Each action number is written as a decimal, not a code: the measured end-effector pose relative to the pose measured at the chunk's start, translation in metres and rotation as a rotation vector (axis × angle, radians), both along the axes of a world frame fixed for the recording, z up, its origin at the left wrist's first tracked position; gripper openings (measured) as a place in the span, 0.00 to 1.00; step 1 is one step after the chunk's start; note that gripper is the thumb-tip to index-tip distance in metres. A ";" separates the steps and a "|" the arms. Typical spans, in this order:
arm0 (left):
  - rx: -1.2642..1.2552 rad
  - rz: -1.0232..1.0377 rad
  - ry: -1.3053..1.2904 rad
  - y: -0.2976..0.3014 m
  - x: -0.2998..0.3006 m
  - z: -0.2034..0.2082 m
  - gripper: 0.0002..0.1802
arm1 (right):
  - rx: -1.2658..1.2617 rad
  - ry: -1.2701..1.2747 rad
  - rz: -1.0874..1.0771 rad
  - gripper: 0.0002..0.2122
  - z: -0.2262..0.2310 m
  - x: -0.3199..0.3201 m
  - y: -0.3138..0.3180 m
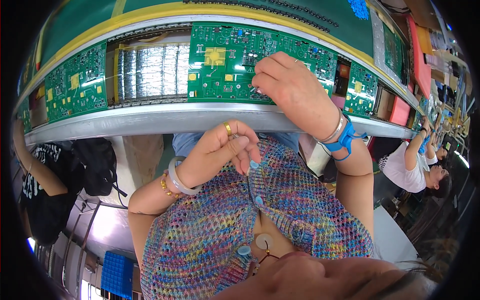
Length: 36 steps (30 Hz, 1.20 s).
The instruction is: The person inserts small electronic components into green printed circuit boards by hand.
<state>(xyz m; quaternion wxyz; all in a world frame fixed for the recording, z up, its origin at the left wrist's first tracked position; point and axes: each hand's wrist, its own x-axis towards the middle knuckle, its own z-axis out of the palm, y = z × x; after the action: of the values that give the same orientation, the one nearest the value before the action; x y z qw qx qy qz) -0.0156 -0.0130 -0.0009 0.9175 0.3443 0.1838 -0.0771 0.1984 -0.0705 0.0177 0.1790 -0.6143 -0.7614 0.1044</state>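
Observation:
A green circuit board [215, 80] with yellow patches and many small parts lies on the conveyor in front of me. My right hand [292, 87] is over its near right part, fingers pinched together close to the surface. A small pale bit shows at those fingertips, but its kind is too small to tell. My left hand [225, 147] is held in front of my knitted top, just on my side of the metal rail [210, 119]. Its fingers are curled in with the thumb against them; whatever they may hold is hidden.
More green boards sit along the conveyor, one at left [77, 87] and one at right [361, 90]. Beyond the yellow edge strip lie rows of black components [295, 15] and a heap of blue parts [358, 9]. Co-workers sit at both sides.

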 end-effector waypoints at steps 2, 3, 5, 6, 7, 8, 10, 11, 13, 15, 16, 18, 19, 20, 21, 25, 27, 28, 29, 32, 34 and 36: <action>0.018 0.009 -0.002 -0.002 0.001 0.001 0.11 | 0.002 -0.103 0.040 0.04 0.007 -0.004 0.001; 0.041 0.008 -0.005 -0.002 0.001 0.001 0.11 | 0.002 -0.104 0.040 0.04 0.010 -0.005 0.000; 0.063 0.009 -0.008 -0.004 0.002 0.003 0.11 | -0.110 -0.170 0.049 0.09 0.014 -0.008 -0.003; 0.130 -0.005 -0.012 -0.004 0.003 0.004 0.10 | -0.110 -0.170 0.050 0.09 0.015 -0.009 -0.004; 0.196 -0.018 -0.016 -0.005 0.003 0.005 0.10 | -0.104 -0.182 0.053 0.09 0.015 -0.009 -0.005; 0.196 -0.015 -0.016 -0.005 0.003 0.005 0.10 | -0.097 -0.193 0.056 0.10 0.015 -0.009 -0.006; 0.226 0.008 -0.020 -0.005 0.002 0.005 0.10 | -0.099 -0.184 0.065 0.10 0.014 -0.006 -0.007; 0.225 0.012 -0.018 -0.005 0.001 0.006 0.10 | -0.102 -0.176 0.070 0.10 0.013 -0.005 -0.007; 0.263 0.035 0.047 -0.003 -0.003 0.010 0.09 | -0.106 -0.161 0.106 0.11 0.013 -0.006 -0.006; 0.369 0.059 0.077 0.006 -0.010 0.017 0.09 | -0.106 -0.149 0.141 0.12 0.014 -0.008 -0.003; 0.474 0.077 0.108 0.012 -0.016 0.022 0.09 | -0.030 -0.103 0.118 0.12 0.017 -0.012 -0.003; 0.729 0.291 0.274 0.031 -0.026 0.029 0.09 | 0.055 -0.076 0.062 0.12 0.023 -0.019 -0.007; 0.976 0.418 0.321 0.046 -0.032 0.027 0.09 | 0.089 -0.035 0.074 0.14 0.022 -0.030 -0.007; 1.108 0.556 0.548 0.060 -0.030 0.038 0.10 | 0.124 0.009 0.082 0.17 0.021 -0.041 -0.004; 1.624 0.516 0.486 0.090 -0.049 0.025 0.14 | 0.053 0.037 0.102 0.18 0.010 -0.057 0.001; 2.357 0.209 1.090 0.229 -0.180 0.006 0.16 | 0.189 0.048 0.070 0.18 -0.014 -0.117 0.026; 2.374 0.191 1.045 0.262 -0.182 0.000 0.16 | 0.151 -0.025 -0.004 0.18 -0.022 -0.120 0.030; 2.369 0.175 1.035 0.276 -0.182 -0.005 0.16 | 0.101 -0.092 -0.051 0.18 -0.025 -0.118 0.030; 2.358 0.161 1.009 0.291 -0.184 -0.015 0.16 | 0.101 -0.108 -0.090 0.18 -0.029 -0.116 0.029; 2.339 0.126 0.985 0.326 -0.186 -0.018 0.16 | 0.128 -0.055 -0.099 0.14 -0.031 -0.113 0.021; 2.310 0.105 0.977 0.341 -0.188 -0.025 0.17 | 0.138 -0.053 -0.115 0.13 -0.030 -0.108 0.015; 2.274 0.083 0.978 0.353 -0.192 -0.033 0.17 | 0.146 -0.036 -0.117 0.12 -0.029 -0.105 0.010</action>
<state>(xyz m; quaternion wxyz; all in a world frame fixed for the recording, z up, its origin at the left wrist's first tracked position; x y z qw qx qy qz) -0.2080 0.3396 -0.0340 -0.0655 0.8740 0.4803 0.0348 0.0938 -0.0607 -0.0112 0.2157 -0.6449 -0.7328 0.0268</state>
